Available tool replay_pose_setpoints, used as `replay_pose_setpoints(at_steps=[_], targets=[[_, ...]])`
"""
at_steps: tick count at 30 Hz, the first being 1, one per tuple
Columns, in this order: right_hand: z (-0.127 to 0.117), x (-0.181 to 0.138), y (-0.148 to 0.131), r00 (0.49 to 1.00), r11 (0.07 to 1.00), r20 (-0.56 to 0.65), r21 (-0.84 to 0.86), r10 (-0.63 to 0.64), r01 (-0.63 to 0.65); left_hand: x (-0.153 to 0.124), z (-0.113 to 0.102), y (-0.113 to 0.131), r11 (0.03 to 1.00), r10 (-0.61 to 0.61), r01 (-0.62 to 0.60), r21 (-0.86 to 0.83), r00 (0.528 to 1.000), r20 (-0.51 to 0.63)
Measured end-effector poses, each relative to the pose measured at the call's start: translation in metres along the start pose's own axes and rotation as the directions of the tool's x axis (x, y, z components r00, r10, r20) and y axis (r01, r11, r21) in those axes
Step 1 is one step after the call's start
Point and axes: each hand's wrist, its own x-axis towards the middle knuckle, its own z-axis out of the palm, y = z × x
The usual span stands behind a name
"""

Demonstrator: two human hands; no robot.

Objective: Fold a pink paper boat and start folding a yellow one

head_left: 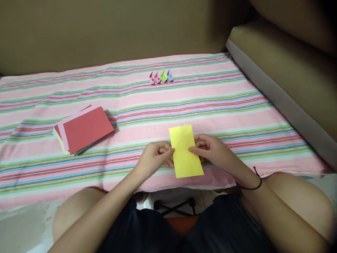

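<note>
A rectangular sheet of yellow paper is held up above the near part of the striped cloth, its short edges at top and bottom. A faint crease runs across its middle. My left hand pinches its left edge, thumb in front and fingers curled behind. On the opposite edge my right hand grips it the same way, with the thumb lying on the front face. The fingertips behind the paper are hidden.
A pink striped cloth covers the surface. To the left lies a stack of coloured paper, red on top. Several small folded paper pieces stand in a row farther back. A brown padded backrest and armrest border the surface.
</note>
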Motion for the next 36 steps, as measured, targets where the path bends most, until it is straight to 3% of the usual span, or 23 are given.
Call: replay_pose_setpoints(at_steps=[4, 9, 13, 15, 18, 21, 23, 26, 28, 29, 36], targets=[[0.003, 0.000, 0.003, 0.990, 0.982, -0.141, -0.188, -0.030, 0.003, 0.005, 0.000, -0.007, 0.990, -0.052, 0.049, 0.136, 0.998, 0.023], [0.004, 0.000, 0.007, 0.989, 0.969, -0.120, -0.241, -0.085, 0.054, 0.006, 0.000, -0.010, 0.989, -0.004, 0.002, 0.151, 1.000, 0.015], [0.002, 0.000, 0.007, 0.929, 0.882, -0.215, -0.433, -0.303, 0.187, 0.008, -0.002, -0.011, 0.993, 0.063, -0.061, 0.098, 0.998, -0.025], [0.003, -0.001, 0.004, 0.894, 0.760, -0.135, -0.589, -0.428, 0.275, 0.008, -0.004, -0.010, 0.991, 0.057, -0.050, 0.126, 0.997, -0.052], [0.006, -0.005, 0.001, 0.884, 0.606, 0.146, -0.679, -0.444, 0.416, 0.006, -0.006, -0.009, 0.954, 0.044, -0.017, 0.301, 0.996, -0.082], [0.009, -0.009, 0.002, 0.873, 0.542, 0.280, -0.696, -0.399, 0.471, 0.003, -0.007, -0.007, 0.818, 0.167, -0.052, 0.572, 0.975, -0.150], [0.008, -0.010, 0.003, 0.870, 0.525, 0.298, -0.705, -0.392, 0.478, 0.003, -0.007, -0.007, 0.668, 0.341, -0.110, 0.736, 0.925, -0.171], [0.002, -0.010, 0.004, 0.831, 0.485, 0.364, -0.684, -0.420, 0.545, 0.009, -0.007, -0.010, 0.386, 0.609, -0.301, 0.872, 0.793, 0.004], [-0.004, -0.010, 0.002, 0.802, 0.457, 0.407, -0.668, -0.437, 0.588, 0.014, -0.009, -0.013, 0.237, 0.681, -0.429, 0.872, 0.714, 0.166], [-0.007, -0.010, 0.000, 0.795, 0.446, 0.415, -0.667, -0.443, 0.597, 0.017, -0.010, -0.014, 0.196, 0.682, -0.471, 0.860, 0.696, 0.226], [-0.022, -0.008, 0.002, 0.774, 0.409, 0.369, -0.688, -0.514, 0.599, 0.022, -0.013, -0.022, 0.120, 0.598, -0.513, 0.850, 0.721, 0.351]])
